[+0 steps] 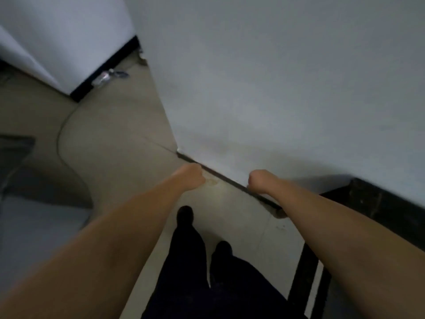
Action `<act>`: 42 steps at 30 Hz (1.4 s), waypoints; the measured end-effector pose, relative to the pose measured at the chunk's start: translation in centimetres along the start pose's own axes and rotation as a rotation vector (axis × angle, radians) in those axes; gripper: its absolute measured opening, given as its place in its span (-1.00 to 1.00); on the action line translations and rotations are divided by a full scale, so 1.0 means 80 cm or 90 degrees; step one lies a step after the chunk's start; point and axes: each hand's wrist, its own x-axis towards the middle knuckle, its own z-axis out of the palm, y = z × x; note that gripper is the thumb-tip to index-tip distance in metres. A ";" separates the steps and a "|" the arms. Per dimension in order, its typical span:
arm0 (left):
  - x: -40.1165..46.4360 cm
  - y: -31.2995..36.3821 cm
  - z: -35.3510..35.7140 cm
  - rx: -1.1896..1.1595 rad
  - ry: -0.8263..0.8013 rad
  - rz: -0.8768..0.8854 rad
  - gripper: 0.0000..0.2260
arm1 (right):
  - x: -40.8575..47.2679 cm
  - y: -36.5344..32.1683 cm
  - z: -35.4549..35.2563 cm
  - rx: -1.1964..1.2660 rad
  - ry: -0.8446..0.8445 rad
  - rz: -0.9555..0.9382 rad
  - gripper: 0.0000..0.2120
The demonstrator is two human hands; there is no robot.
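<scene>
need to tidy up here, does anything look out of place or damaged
Yes. Crumpled litter lies on the floor by the black skirting at upper left. Nearby, the big white surface has a chipped, ragged bottom corner. A loose cable snakes across the floor.

The white wall (276, 88) shuts off 11 to 2 o'clock, close beyond the left hand (192, 177) and right hand (258, 180). Open floor (110, 139) runs toward 9 and 10 o'clock. A black frame (379, 203) crowds 3 to 4 o'clock.
</scene>
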 end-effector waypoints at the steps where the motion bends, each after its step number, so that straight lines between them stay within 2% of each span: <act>1: -0.015 -0.014 0.007 -0.017 0.006 -0.023 -0.73 | 0.005 -0.013 0.005 -0.019 -0.011 -0.021 -0.78; 6: -0.099 -0.101 0.033 -0.108 0.045 -0.165 -0.75 | 0.004 -0.107 0.026 -0.125 -0.039 -0.159 -0.66; 11: -0.188 -0.190 0.056 -0.180 0.128 -0.285 -0.73 | -0.023 -0.226 0.056 -0.262 -0.045 -0.269 -0.79; 14: -0.237 -0.236 0.073 -0.232 0.160 -0.336 -0.72 | -0.044 -0.291 0.077 -0.301 -0.046 -0.307 -0.67; 20: -0.360 -0.354 0.126 -0.307 0.202 -0.423 -0.71 | -0.102 -0.437 0.168 -0.378 -0.064 -0.380 -0.69; 27: -0.508 -0.491 0.197 -0.402 0.220 -0.581 -0.70 | -0.168 -0.597 0.288 -0.479 -0.087 -0.501 -0.69; 35: -0.590 -0.551 0.249 -0.519 0.294 -0.670 -0.74 | -0.218 -0.722 0.369 -0.655 -0.120 -0.598 -0.81; 38: -0.613 -0.568 0.272 -0.581 0.312 -0.718 -0.76 | -0.236 -0.774 0.397 -0.713 -0.132 -0.635 -0.65; 42: -0.658 -0.602 0.297 -0.676 0.342 -0.812 -0.78 | -0.268 -0.856 0.433 -0.747 -0.144 -0.700 -0.63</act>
